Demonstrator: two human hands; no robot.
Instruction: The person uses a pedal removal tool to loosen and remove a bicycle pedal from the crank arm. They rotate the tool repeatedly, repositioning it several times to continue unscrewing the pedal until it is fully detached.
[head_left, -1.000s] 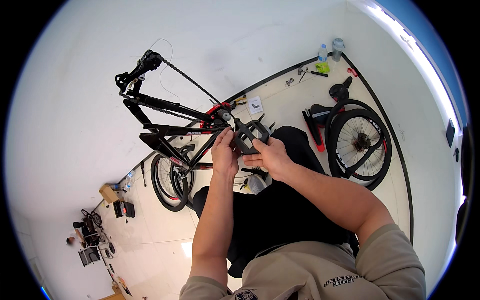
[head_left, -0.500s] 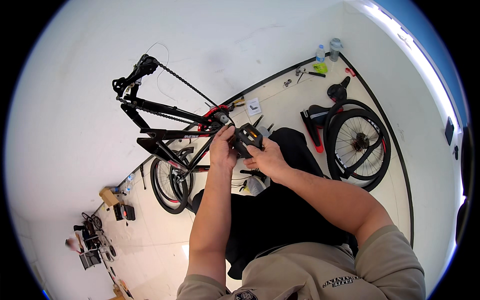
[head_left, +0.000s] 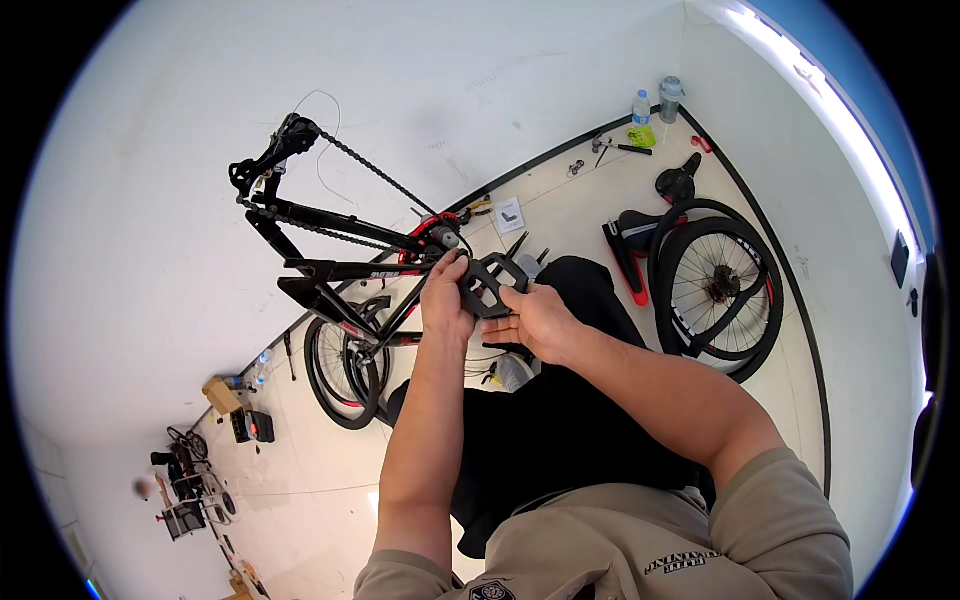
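Observation:
A black bicycle pedal (head_left: pixel 480 303) with an open cage is between my two hands, beside the crank area of an upturned black bike frame (head_left: pixel 345 270). My left hand (head_left: pixel 446 303) is closed at the pedal's inner end; its fingers hide the spindle there. From the other side my right hand (head_left: pixel 540 322) pinches the pedal's outer edge between thumb and fingers, the lower fingers stretched out beneath it. Just beyond my left fingertips are the red chainring (head_left: pixel 425 228) and a grey crank-side part (head_left: pixel 445 237). The chain (head_left: pixel 375 170) runs up to the rear derailleur (head_left: pixel 262 165).
Loose wheels (head_left: pixel 715 290) and a saddle (head_left: pixel 640 225) lie to the right. Another wheel (head_left: pixel 340 370) stands below the frame. Along the wall are a hammer (head_left: pixel 625 147), bottles (head_left: pixel 641 105) and a printed sheet (head_left: pixel 508 215). A cardboard box (head_left: pixel 222 394) sits far left.
The pedal has turned over: its orange reflector faced up before and is now out of sight. My right fingers have shifted and straightened along its lower edge. My left hand has barely moved.

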